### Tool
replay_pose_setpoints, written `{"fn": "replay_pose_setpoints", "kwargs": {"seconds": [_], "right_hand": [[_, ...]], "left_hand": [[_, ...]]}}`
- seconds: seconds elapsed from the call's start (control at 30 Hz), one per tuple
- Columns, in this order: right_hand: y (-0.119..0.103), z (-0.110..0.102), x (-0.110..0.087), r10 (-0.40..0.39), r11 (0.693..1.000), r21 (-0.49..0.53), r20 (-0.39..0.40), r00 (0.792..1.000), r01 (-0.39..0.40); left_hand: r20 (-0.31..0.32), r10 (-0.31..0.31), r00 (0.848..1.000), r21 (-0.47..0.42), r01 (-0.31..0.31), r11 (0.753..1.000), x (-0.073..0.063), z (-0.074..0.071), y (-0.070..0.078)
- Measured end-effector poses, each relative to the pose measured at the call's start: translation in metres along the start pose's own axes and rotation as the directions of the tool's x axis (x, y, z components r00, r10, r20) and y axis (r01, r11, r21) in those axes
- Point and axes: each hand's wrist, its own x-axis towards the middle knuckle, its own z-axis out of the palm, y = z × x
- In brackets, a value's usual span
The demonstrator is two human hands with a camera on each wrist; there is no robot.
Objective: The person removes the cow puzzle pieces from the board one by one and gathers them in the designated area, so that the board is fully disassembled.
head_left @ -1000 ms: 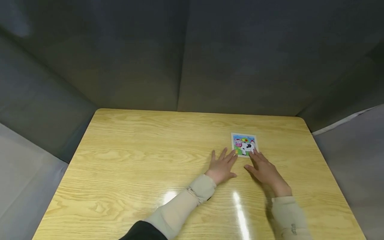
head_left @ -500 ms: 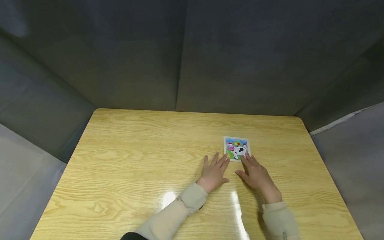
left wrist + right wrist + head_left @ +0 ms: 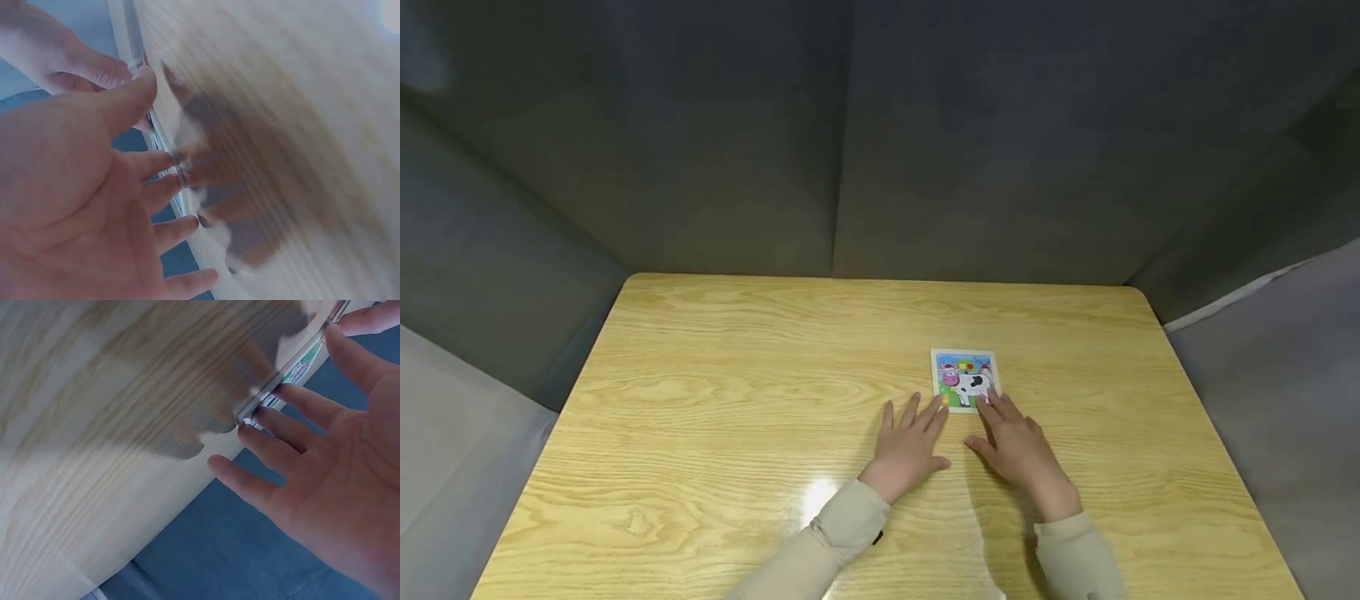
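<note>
A flat square cartoon picture of a cow with a white border, like a small puzzle board [image 3: 966, 377], lies face up on the wooden table [image 3: 737, 375], right of its middle. My left hand [image 3: 906, 454] has its fingers spread, with fingertips on the board's lower left corner. At the lower right part of the board, the fingertips of my right hand [image 3: 1022, 454] rest on it, covering a little of the cow. In the left wrist view, the left hand [image 3: 94, 194] shows fairly straight fingers over the tabletop. The right wrist view has the right hand [image 3: 325, 444] with fingers extended at the board's edge.
Dark grey cloth panels [image 3: 700, 167] stand behind the table's back edge. A lighter panel [image 3: 1277, 400] borders the right side and another pale one [image 3: 460, 450] the left. Light reflects off the tabletop near the left sleeve [image 3: 850, 521].
Both hands have slid the cow board across the table to the left and a little towards me. Their fingertips stay on it throughout. The head view has shifted slightly.
</note>
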Motion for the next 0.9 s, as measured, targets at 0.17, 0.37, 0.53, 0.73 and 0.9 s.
{"fn": "replay_pose_setpoints", "kwargs": {"seconds": [0.17, 0.37, 0.53, 0.73, 0.9], "right_hand": [[-0.013, 0.0, -0.003, 0.002, 1.0, 0.006, 0.009, 1.0, -0.002], [-0.021, 0.002, -0.004, -0.003, 1.0, -0.002, 0.002, 1.0, 0.003], [-0.026, 0.007, -0.004, -0.025, 1.0, 0.005, -0.01, 1.0, 0.025], [-0.035, 0.01, -0.005, -0.038, 0.999, 0.023, -0.009, 0.999, 0.038], [-0.04, 0.012, -0.007, -0.056, 0.998, 0.023, -0.017, 0.998, 0.056]], "left_hand": [[0.007, -0.015, 1.0, -0.031, 0.015, 0.999, -0.011, 0.0, -0.005], [0.02, -0.024, 1.0, -0.099, 0.026, 0.995, -0.02, 0.003, -0.012], [0.017, -0.03, 0.999, -0.113, 0.031, 0.993, -0.026, 0.007, -0.019], [0.006, -0.037, 0.999, -0.145, 0.037, 0.989, -0.038, 0.007, -0.026], [0.008, -0.044, 0.999, -0.141, 0.044, 0.989, -0.048, 0.003, -0.026]]}}
